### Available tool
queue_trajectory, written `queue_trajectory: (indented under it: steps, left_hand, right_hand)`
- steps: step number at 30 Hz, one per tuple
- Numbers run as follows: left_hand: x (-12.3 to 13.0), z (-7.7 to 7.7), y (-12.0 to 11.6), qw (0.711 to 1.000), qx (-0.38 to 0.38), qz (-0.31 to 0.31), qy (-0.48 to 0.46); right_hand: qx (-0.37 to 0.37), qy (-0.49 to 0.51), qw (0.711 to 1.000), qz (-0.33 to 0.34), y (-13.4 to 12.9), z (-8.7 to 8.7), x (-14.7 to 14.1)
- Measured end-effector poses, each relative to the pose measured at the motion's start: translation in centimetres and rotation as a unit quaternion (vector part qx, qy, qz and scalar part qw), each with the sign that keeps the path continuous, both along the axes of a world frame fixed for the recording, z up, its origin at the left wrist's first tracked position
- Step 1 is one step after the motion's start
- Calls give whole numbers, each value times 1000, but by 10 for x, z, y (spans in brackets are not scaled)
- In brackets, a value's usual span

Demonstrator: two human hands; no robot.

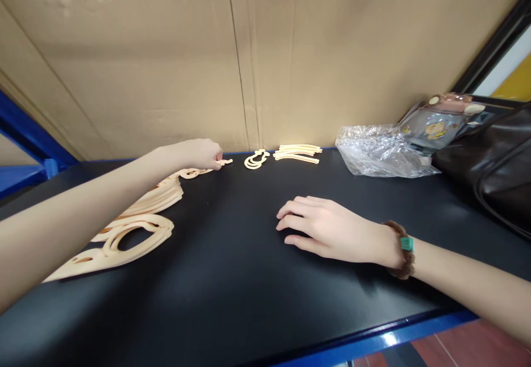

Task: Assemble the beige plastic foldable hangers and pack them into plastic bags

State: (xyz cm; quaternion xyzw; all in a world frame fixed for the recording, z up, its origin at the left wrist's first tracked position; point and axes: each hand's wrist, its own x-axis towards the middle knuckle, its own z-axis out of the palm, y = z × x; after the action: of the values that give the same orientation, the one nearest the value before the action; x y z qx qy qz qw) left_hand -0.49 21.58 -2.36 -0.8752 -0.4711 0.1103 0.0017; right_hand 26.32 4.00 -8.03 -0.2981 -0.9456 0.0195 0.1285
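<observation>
My left hand (205, 154) reaches to the far side of the black tabletop, fingers pinched on a small pale wooden piece (225, 162). Beneath and beside that forearm lie flat cut-out wooden pieces (160, 198), some stacked, along with a larger curved piece (141, 239) that has an oval opening. My right hand (321, 226), palm down with fingers loosely spread, holds nothing and is over the middle right of the table. Farther back are a few small curved wooden pieces (256, 160) and a row of thin wooden strips (297, 152).
A cardboard wall (186, 62) rises along the back edge. At the right are a crumpled clear plastic bag (373, 151), a printed pouch (435, 126) and a dark leather-like bag (493, 162). The black table (232, 284) has a blue metal edge (385, 336) in front.
</observation>
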Motion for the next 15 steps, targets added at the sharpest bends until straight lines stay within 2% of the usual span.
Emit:
queue_trajectory:
  steps: [6,11,15]
  left_hand:
    - [5,1,-1,999,-17,30,33]
    - [-2,1,10,999,-19,33,20]
    - [-7,7,14,999,-3,33,-2]
  right_hand:
    - [-1,0,1000,0,0,1,0]
    - [-3,-9,1000,-1,0,1,-1]
    - [2,-7,1000,-1,0,0,-1]
